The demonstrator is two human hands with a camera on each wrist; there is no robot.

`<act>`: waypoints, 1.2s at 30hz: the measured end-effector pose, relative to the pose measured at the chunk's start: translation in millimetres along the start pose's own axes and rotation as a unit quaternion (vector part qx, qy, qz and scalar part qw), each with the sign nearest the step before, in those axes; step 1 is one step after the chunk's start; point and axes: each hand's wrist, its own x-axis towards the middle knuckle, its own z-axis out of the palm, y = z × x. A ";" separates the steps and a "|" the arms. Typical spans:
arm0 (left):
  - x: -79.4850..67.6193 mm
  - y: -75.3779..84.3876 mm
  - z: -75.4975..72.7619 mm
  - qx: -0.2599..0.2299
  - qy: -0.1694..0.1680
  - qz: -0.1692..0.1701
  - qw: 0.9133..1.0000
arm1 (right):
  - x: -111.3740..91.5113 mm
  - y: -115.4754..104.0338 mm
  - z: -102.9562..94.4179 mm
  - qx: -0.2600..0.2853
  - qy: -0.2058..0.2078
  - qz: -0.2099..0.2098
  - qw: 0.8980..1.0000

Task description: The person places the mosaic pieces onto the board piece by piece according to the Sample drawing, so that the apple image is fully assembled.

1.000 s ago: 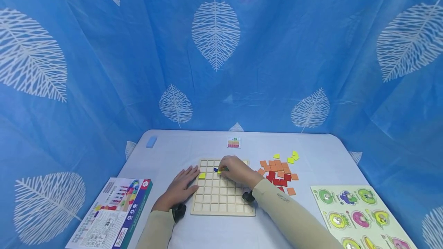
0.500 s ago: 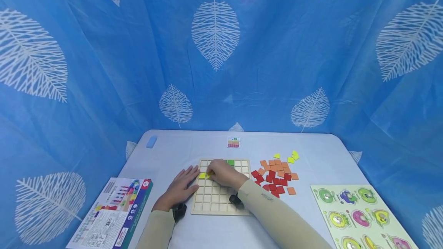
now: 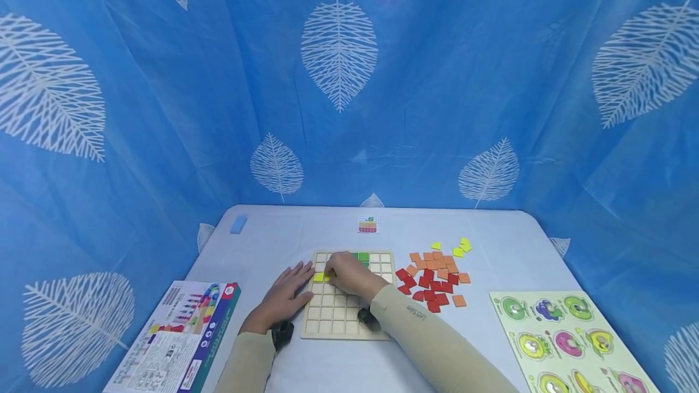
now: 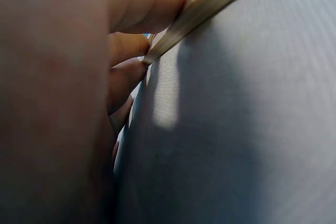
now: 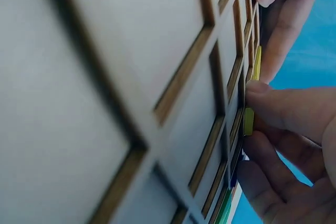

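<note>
Beige sleeves (image 3: 437,338) cover your forearms at the bottom of the frame, with a printed box (image 3: 172,341) at lower left, well apart from your hands. The gridded wooden board (image 3: 338,337) lies at bottom centre, right before you, likely so both hands reach it easily. Your left hand (image 3: 285,292) lies beside its left edge, fingers extended and tips touching the wood, presumably to keep it from sliding. Your right hand (image 3: 352,275) reaches over the board's upper half, its fingertips clamped on a yellow tile (image 5: 249,122). In the right wrist view that tile sits between thumb and fingers, at the grid's surface; I cannot tell whether it is fully down in a cell. Just left of it lies a seated yellow square (image 3: 319,278). Green tiles (image 3: 364,257) show past your knuckles. Red tiles (image 3: 434,286) and, farther up, orange tiles (image 3: 438,264) spread right of the board, probably for the right hand's convenience. Beyond, at upper centre of the table, a picture card (image 3: 368,225) lies in plain sight.
</note>
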 end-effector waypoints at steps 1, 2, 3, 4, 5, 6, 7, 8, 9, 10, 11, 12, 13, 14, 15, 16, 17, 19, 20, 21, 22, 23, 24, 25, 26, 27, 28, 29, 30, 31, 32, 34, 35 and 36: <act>-0.2 -0.2 -0.1 0.002 -0.001 0.002 1.000 | 0.4 -0.5 0.3 0.001 0.001 0.004 1.000; -0.5 -0.1 -0.4 0.001 -0.001 0.004 1.000 | 0.7 -1.0 0.8 0.001 0.001 0.009 1.000; -0.6 -0.2 -0.4 0.002 -0.001 0.005 1.000 | 1.2 -1.3 1.3 0.004 0.003 0.015 1.000; -0.5 -0.5 -0.1 0.002 0.001 0.007 1.000 | 1.5 -1.6 1.8 0.008 0.003 0.021 1.000; -0.5 -0.5 -0.1 0.002 -0.001 0.004 1.000 | 1.7 -2.0 2.3 0.013 0.004 0.028 1.000; -0.5 -0.5 0.1 0.001 0.000 0.004 1.000 | 2.0 -2.2 2.8 0.019 0.006 0.034 0.999; -0.6 -0.3 0.1 0.001 0.001 0.002 1.000 | 2.2 -2.6 2.9 0.025 0.008 0.039 0.999; -0.5 -0.1 0.1 0.000 0.003 0.001 1.000 | 2.2 -2.9 2.9 0.030 0.010 0.043 0.999; -0.5 0.1 0.2 -0.001 0.004 0.000 1.000 | 2.3 -3.0 3.0 0.035 0.012 0.045 0.998; -0.4 0.5 0.0 -0.003 0.005 0.000 1.000 | 2.2 -2.9 3.0 0.038 0.013 0.046 0.998; -0.3 0.9 -0.2 -0.002 0.004 -0.003 1.000 | 2.1 -3.2 2.5 0.040 0.013 0.046 0.998; -0.5 1.4 -0.5 -0.002 0.005 -0.004 1.000 | 2.1 -3.3 2.2 0.040 0.012 0.046 0.998; -0.7 1.8 -0.8 -0.002 0.003 -0.005 1.000 | 2.3 -3.2 2.1 0.038 0.011 0.046 0.998; -0.6 1.7 -0.7 -0.002 0.005 -0.003 1.000 | 2.3 -3.2 2.1 0.036 0.009 0.045 0.998; -0.6 1.8 -0.7 -0.001 0.006 -0.003 1.000 | 2.3 -3.2 2.1 0.032 0.007 0.045 0.998; -0.6 1.7 -0.6 0.001 0.005 -0.003 1.000 | 2.2 -3.1 1.9 0.030 0.005 0.044 0.999; -0.5 1.6 -0.5 0.002 0.005 -0.004 1.000 | 2.1 -3.3 1.9 0.026 0.003 0.043 0.999; -0.7 1.3 -0.4 0.001 0.006 0.000 1.000 | 1.8 -2.5 2.3 0.025 0.002 0.042 0.999; -0.6 1.1 -0.2 0.003 0.006 0.001 1.000 | 1.1 -2.3 2.0 0.027 0.003 0.041 0.999; -0.6 1.1 -0.3 0.004 0.004 0.002 1.000 | 0.4 -1.8 1.6 0.028 0.004 0.040 0.999; -0.6 1.2 -0.3 0.004 0.003 0.002 1.000 | -0.7 -1.2 0.9 0.033 0.005 0.040 0.999; -0.6 1.1 -0.2 0.003 0.004 0.005 1.000 | -1.9 -0.7 -0.5 0.037 0.007 0.041 0.998; -0.7 1.1 -0.2 0.003 0.004 0.005 1.000 | -3.1 0.2 -2.4 0.044 0.011 0.040 0.998; -0.6 0.9 0.0 0.004 0.003 0.004 1.000 | -4.5 1.2 -4.9 0.050 0.014 0.039 0.998; -0.4 0.8 0.2 0.007 0.002 0.002 1.000 | -5.9 2.4 -7.3 0.055 0.018 0.038 0.998; -0.4 0.7 0.4 0.007 0.003 0.000 1.000 | -7.4 4.2 -10.0 0.058 0.021 0.038 0.997; -0.1 0.7 0.6 0.008 0.004 -0.001 1.000 | -9.0 6.0 -13.2 0.062 0.026 0.038 0.997; 0.2 0.6 0.9 0.008 0.005 -0.004 1.000 | -10.6 8.3 -16.5 0.064 0.030 0.037 0.997; 0.4 0.6 1.0 0.011 0.003 -0.007 1.000 | -12.3 11.4 -19.5 0.068 0.033 0.038 0.996; 0.7 0.9 1.0 0.010 0.005 -0.009 1.000 | -14.6 14.9 -22.3 0.069 0.036 0.041 0.996; 0.9 1.2 1.2 0.010 0.006 -0.010 1.000 | -16.7 19.1 -25.0 0.070 0.039 0.043 0.996; 1.3 1.8 1.2 0.008 0.006 -0.012 1.000 | -21.5 28.8 -30.9 0.076 0.047 0.050 0.995; 1.4 2.0 1.3 0.007 0.007 -0.012 1.000 | -24.2 35.2 -33.4 0.081 0.052 0.056 0.994; 1.6 2.2 1.6 0.006 0.007 -0.013 1.000 | -27.0 41.2 -36.7 0.086 0.056 0.064 0.993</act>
